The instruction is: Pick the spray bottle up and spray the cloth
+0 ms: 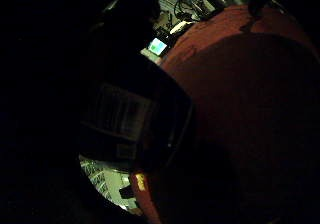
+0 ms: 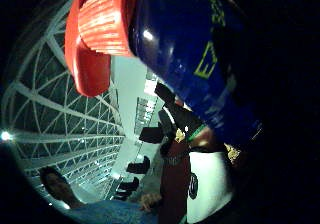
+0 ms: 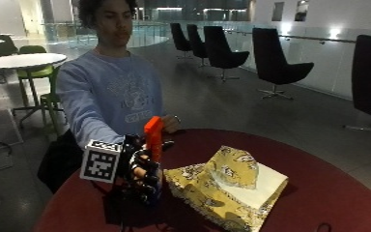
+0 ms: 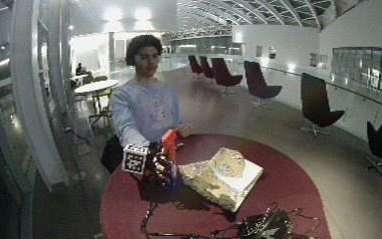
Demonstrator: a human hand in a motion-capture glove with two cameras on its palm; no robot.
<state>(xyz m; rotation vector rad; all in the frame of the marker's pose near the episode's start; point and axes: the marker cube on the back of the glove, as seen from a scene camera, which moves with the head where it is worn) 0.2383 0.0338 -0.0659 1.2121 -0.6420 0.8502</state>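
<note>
1. Outside view: a person seated at a round dark-red table (image 3: pixel 327 193) holds a blue plastic spray bottle with an orange-red trigger head (image 3: pixel 153 137) upright in the black-gloved right hand (image 3: pixel 140 169), fingers wrapped round the bottle's body. The bottle is just beside a crumpled yellow patterned cloth (image 3: pixel 214 181) draped over a white block on the table. The bare left hand (image 3: pixel 169 124) rests at the table's far edge.
2. Wide outside view: the same grasp, with the bottle (image 4: pixel 169 149) at the cloth's (image 4: pixel 217 174) near edge, nozzle head above the glove (image 4: pixel 159 164).
3. Thumb-side palm view: the glossy blue body (image 2: pixel 185 49) and ribbed red collar fill the frame, close against the palm.
4. Little-finger-side palm view: the dark, labelled base of the bottle (image 1: pixel 130 119) sits over the red tabletop (image 1: pixel 250 109).
5. Handling, as a judgement: the smooth rigid plastic looks slippery and likely light; the neck under the trigger seems the surest hold.
</note>
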